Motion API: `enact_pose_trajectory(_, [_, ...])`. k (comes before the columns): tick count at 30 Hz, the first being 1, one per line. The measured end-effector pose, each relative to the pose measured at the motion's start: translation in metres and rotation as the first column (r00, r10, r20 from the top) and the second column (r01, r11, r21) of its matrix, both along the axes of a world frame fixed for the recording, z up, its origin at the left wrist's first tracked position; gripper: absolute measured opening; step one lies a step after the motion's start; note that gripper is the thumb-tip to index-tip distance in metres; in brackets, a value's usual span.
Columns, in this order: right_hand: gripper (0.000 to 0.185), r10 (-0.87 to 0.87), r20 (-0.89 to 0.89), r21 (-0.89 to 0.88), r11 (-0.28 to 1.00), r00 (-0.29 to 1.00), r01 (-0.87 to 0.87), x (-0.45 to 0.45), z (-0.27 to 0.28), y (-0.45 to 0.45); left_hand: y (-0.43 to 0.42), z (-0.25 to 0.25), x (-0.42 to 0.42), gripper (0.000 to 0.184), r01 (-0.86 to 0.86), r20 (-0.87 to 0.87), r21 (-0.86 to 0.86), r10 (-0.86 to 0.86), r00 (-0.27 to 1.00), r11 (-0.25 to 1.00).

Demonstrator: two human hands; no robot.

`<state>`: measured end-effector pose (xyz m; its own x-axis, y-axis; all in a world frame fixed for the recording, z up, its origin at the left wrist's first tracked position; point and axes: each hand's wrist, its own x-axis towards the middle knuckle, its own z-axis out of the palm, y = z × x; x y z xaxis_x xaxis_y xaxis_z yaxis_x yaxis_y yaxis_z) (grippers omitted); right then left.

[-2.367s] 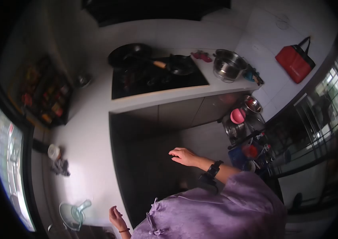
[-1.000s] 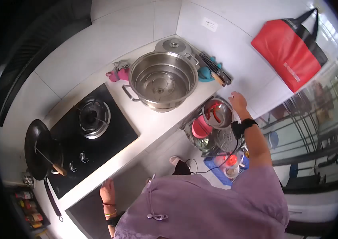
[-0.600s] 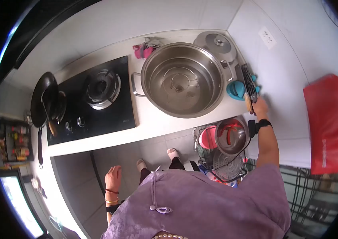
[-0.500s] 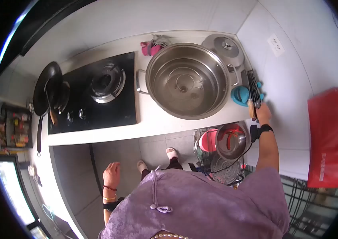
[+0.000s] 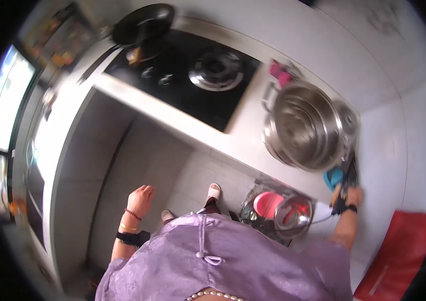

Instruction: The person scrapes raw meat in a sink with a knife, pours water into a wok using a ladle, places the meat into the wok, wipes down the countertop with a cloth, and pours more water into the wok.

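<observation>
My right hand [image 5: 354, 195] is at the right end of the counter, beside a dark rack-like holder [image 5: 350, 173] and a tan wooden handle [image 5: 335, 194]. Blur and the wrist strap hide its fingers, so a grip cannot be made out. A teal, bowl-shaped item [image 5: 333, 177] lies just left of it. The large two-handled steel pot [image 5: 293, 125] stands on the counter beyond that hand, with wire rings visible inside. Over the floor hangs my left hand [image 5: 140, 199], with nothing in it and its fingers loosely bent and apart.
A black gas hob [image 5: 183, 108] with a dark wok [image 5: 145, 25] on it is at the left. A pink cloth [image 5: 280, 73] lies behind the pot. Below the counter are a steel bowl [image 5: 293, 220] and a pink basin [image 5: 267, 204]. A red bag [image 5: 398, 256] hangs at the right.
The view has turned, so the hob and pot appear farther right and tilted. My right hand stays by the dark holder; my left hand still hangs over the floor.
</observation>
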<state>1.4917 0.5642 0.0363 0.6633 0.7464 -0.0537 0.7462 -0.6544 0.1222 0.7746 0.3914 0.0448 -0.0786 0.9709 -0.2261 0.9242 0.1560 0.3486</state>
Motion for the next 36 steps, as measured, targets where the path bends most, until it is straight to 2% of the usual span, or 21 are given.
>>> enact_pose_trajectory(1, [0.03,-0.039,0.022,0.015,0.999,0.999,0.039,0.008,-0.007,-0.007,-0.007,-0.006,-0.015,0.011,-0.023,0.024,0.015,0.023,0.999,1.0])
enact_pose_trajectory(2, [0.031,0.019,0.13,0.312,0.948,0.991,-0.059,0.008,-0.022,-0.021,-0.018,-0.008,-0.024,0.011,-0.086,0.021,0.029,0.086,0.996,0.996])
enact_pose_trajectory(3, [0.032,-0.167,0.02,0.179,0.971,0.986,0.161,0.014,-0.026,-0.024,-0.029,-0.012,-0.035,0.011,-0.099,0.045,0.047,0.097,0.994,0.994])
enact_pose_trajectory(4, [0.035,-0.102,-0.029,0.324,0.94,0.994,0.106,-0.033,0.0,-0.04,-0.039,-0.02,-0.049,0.011,-0.104,0.075,0.067,0.099,0.992,0.992])
enact_pose_trajectory(5, [0.038,-0.115,-0.12,0.396,0.905,0.986,0.154,-0.076,0.02,-0.051,-0.049,-0.029,-0.065,0.011,-0.114,0.082,0.079,0.108,0.991,0.99])
enact_pose_trajectory(7, [0.04,-0.107,-0.195,0.626,0.752,0.975,0.207,-0.095,-0.001,-0.077,-0.07,-0.043,-0.094,0.012,-0.165,0.11,0.09,0.155,0.982,0.982])
enact_pose_trajectory(8, [0.042,-0.08,-0.204,0.739,0.641,0.976,0.207,-0.107,-0.019,-0.091,-0.085,-0.048,-0.108,0.012,-0.18,0.123,0.09,0.168,0.978,0.98])
enact_pose_trajectory(10, [0.043,0.355,-0.339,0.92,0.321,0.872,0.227,-0.123,-0.067,-0.107,-0.115,-0.069,-0.15,0.012,-0.212,0.182,0.127,0.188,0.965,0.969])
enact_pose_trajectory(13, [0.038,0.314,-0.338,0.931,0.252,0.887,0.265,-0.307,-0.02,-0.14,-0.165,-0.09,-0.208,0.011,-0.269,0.19,0.165,0.237,0.953,0.949])
enact_pose_trajectory(14, [0.036,0.329,-0.308,0.936,0.27,0.893,0.224,-0.325,-0.026,-0.146,-0.18,-0.096,-0.229,0.01,-0.259,0.171,0.143,0.234,0.957,0.955])
enact_pose_trajectory(15, [0.034,0.344,-0.397,0.912,0.252,0.851,0.324,-0.385,-0.014,-0.153,-0.202,-0.102,-0.25,0.009,-0.249,0.162,0.116,0.229,0.96,0.961])
enact_pose_trajectory(16, [0.034,0.382,-0.387,0.916,0.263,0.839,0.303,-0.411,-0.015,-0.145,-0.219,-0.106,-0.268,0.008,-0.275,0.135,0.147,0.256,0.957,0.95])
enact_pose_trajectory(18, [0.032,0.572,-0.418,0.908,0.244,0.706,0.34,-0.462,-0.029,-0.135,-0.253,-0.112,-0.3,0.008,-0.393,0.172,0.185,0.364,0.915,0.901])
enact_pose_trajectory(19, [0.031,0.68,-0.408,0.909,0.242,0.609,0.338,-0.534,-0.005,-0.148,-0.271,-0.119,-0.315,0.008,-0.418,0.169,0.195,0.39,0.905,0.887])
enact_pose_trajectory(21, [0.023,0.79,-0.298,0.954,0.26,0.536,0.146,-0.585,-0.021,-0.129,-0.302,-0.131,-0.332,0.009,-0.523,0.159,0.205,0.499,0.852,0.828])
enact_pose_trajectory(22, [0.021,0.762,-0.417,0.909,0.363,0.495,0.206,-0.61,-0.038,-0.094,-0.281,-0.163,-0.336,0.009,-0.536,0.175,0.234,0.507,0.844,0.811])
enact_pose_trajectory(24, [0.017,0.853,-0.417,0.909,0.391,0.314,0.145,-0.677,-0.05,-0.071,-0.3,-0.175,-0.345,0.011,-0.663,0.204,0.231,0.631,0.749,0.712])
enact_pose_trajectory(28, [0.016,0.802,-0.588,0.804,0.593,-0.107,0.03,-0.807,-0.082,-0.057,-0.341,-0.19,-0.364,0.012,-0.781,0.242,0.343,0.754,0.61,0.522])
enact_pose_trajectory(31, [0.015,0.701,-0.658,0.747,0.655,-0.275,-0.116,-0.89,-0.096,-0.05,-0.346,-0.182,-0.38,0.012,-0.845,0.29,0.343,0.81,0.51,0.409])
enact_pose_trajectory(34, [0.013,0.617,-0.697,0.712,0.655,-0.366,-0.253,-0.978,-0.106,-0.086,-0.38,-0.17,-0.415,0.012,-0.863,0.308,0.384,0.836,0.455,0.328])
enact_pose_trajectory(36, [0.011,0.535,-0.704,0.699,0.639,-0.467,-0.32,-1.027,-0.118,-0.089,-0.377,-0.161,-0.435,0.013,-0.9,0.386,0.379,0.847,0.366,0.216])
